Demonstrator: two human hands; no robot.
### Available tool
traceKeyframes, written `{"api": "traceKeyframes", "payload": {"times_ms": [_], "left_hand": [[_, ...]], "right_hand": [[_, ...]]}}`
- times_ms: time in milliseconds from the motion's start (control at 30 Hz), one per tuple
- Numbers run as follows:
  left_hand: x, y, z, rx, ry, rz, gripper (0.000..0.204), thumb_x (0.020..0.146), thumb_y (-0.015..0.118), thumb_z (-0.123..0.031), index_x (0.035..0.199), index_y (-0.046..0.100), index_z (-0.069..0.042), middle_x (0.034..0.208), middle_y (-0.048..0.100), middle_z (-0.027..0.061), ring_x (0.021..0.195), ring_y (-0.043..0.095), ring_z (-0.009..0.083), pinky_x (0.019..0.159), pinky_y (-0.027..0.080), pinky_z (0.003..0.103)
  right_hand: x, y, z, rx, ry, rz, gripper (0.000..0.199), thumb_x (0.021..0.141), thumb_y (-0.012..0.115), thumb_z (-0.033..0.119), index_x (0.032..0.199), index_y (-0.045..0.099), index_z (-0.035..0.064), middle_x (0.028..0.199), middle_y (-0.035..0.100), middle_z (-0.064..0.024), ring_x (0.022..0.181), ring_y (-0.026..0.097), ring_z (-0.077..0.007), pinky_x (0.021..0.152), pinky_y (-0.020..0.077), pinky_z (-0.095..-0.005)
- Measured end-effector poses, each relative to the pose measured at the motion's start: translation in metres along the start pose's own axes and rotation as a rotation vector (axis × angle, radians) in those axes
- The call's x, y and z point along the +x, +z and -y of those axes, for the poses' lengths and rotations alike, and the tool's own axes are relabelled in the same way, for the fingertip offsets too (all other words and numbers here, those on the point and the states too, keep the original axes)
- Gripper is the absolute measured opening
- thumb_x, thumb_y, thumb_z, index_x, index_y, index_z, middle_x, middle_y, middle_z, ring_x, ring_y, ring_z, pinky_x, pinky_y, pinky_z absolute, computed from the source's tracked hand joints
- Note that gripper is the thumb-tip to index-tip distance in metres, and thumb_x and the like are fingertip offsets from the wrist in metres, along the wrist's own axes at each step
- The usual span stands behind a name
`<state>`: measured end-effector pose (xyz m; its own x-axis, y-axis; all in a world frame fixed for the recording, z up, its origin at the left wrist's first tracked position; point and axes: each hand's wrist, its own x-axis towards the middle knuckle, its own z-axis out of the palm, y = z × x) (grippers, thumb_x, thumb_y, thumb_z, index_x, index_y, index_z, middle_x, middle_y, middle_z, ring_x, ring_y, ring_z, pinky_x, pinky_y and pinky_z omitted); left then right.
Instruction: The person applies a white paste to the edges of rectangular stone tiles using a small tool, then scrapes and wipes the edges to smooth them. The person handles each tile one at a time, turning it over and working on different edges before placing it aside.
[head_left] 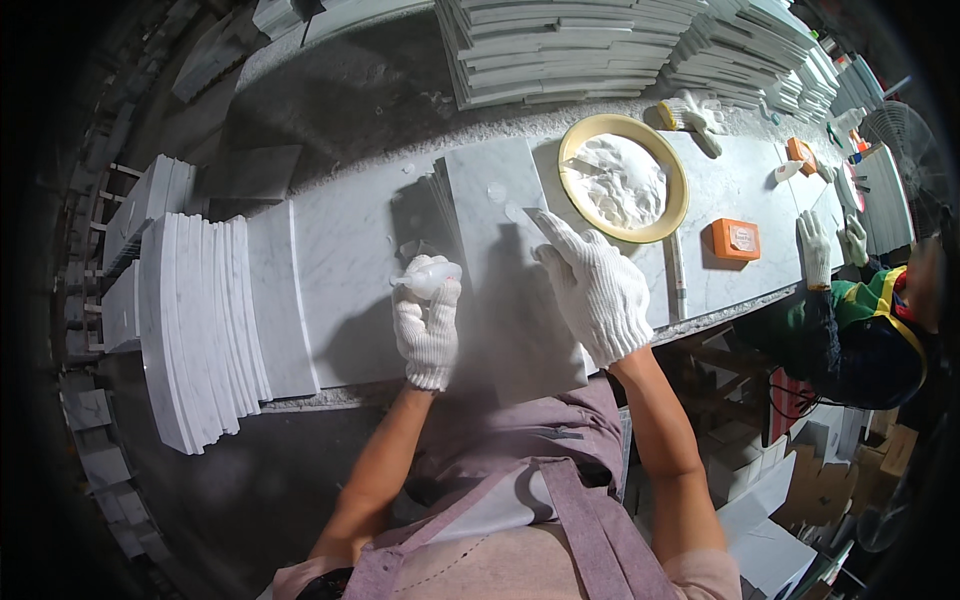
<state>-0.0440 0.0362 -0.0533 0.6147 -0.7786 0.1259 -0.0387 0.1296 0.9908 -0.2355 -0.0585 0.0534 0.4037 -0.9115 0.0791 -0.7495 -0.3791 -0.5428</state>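
Observation:
My left hand (425, 328), in a white knit glove, is closed around a small translucent white squeeze bottle (432, 277), tilted to the right. A grey-veined marble tile (525, 330) lies in front of me, its near end reaching past the table edge. Over its right side is my gloved right hand (598, 285), index finger stretched forward and the other fingers partly bent. That fingertip is beside a pale spot on the tile; another round pale spot shows just left of it. To the right stands a yellow-rimmed bowl (683, 190) of white powder (620, 180).
Stacked marble tiles (205, 325) stand at the left, with taller stacks (560, 50) at the back. An orange box (736, 240) and a spare glove (700, 115) lie on the right. Beyond them, a co-worker's gloved hands (815, 245) rest at the table.

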Motion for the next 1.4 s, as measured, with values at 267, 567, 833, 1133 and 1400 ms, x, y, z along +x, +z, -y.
{"api": "traceKeyframes", "payload": {"times_ms": [267, 567, 833, 1133, 1400], "left_hand": [[-0.001, 0.0, 0.005, 0.077, 0.074, -0.009, 0.035, 0.099, 0.076, -0.011, 0.131, 0.065, 0.0, 0.131, 0.068, 0.0081, 0.122, 0.062, 0.0177, 0.109, 0.049, 0.035], [0.003, -0.003, -0.007, 0.169, 0.044, -0.017, 0.032, 0.099, 0.078, -0.013, 0.126, 0.068, 0.0, 0.13, 0.069, 0.0078, 0.122, 0.062, 0.0176, 0.107, 0.05, 0.035], [0.037, -0.007, -0.035, 0.436, 0.232, 0.132, 0.044, 0.096, 0.076, -0.003, 0.138, 0.063, 0.0, 0.129, 0.073, 0.0102, 0.116, 0.07, 0.0204, 0.101, 0.056, 0.036], [0.071, -0.007, -0.045, 1.224, 0.769, 0.192, 0.066, 0.075, 0.086, -0.011, 0.138, 0.069, -0.02, 0.132, 0.07, 0.003, 0.129, 0.061, 0.0303, 0.114, 0.045, 0.047], [0.082, 0.01, -0.053, 1.298, 0.911, 0.221, 0.055, 0.068, 0.089, -0.014, 0.121, 0.074, -0.018, 0.11, 0.066, 0.0019, 0.101, 0.068, 0.0257, 0.103, 0.054, 0.046]], "right_hand": [[0.021, 0.011, -0.001, -0.121, -0.035, 0.064, 0.041, 0.102, 0.062, 0.028, 0.143, 0.066, 0.0242, 0.092, 0.076, -0.0127, 0.085, 0.074, -0.034, 0.074, 0.0582, -0.0456], [-0.006, -0.014, -0.006, -0.081, -0.027, 0.113, 0.038, 0.101, 0.065, 0.029, 0.138, 0.07, 0.0209, 0.087, 0.07, -0.0175, 0.085, 0.072, -0.0362, 0.072, 0.0567, -0.046], [-0.059, 0.002, -0.011, 0.214, -0.111, -0.176, 0.056, 0.093, 0.071, 0.016, 0.146, 0.062, 0.0312, 0.088, 0.068, -0.011, 0.07, 0.068, -0.0318, 0.064, 0.0542, -0.0444], [-0.081, 0.031, 0.0, 0.309, -0.187, -0.256, 0.058, 0.082, 0.083, 0.006, 0.138, 0.072, 0.0152, 0.08, 0.07, -0.0081, 0.064, 0.061, -0.0282, 0.062, 0.0526, -0.0383], [-0.082, 0.031, -0.002, 0.312, -0.186, -0.26, 0.06, 0.081, 0.083, 0.006, 0.139, 0.071, 0.0154, 0.077, 0.068, -0.0081, 0.062, 0.061, -0.0279, 0.06, 0.0513, -0.0388]]}}
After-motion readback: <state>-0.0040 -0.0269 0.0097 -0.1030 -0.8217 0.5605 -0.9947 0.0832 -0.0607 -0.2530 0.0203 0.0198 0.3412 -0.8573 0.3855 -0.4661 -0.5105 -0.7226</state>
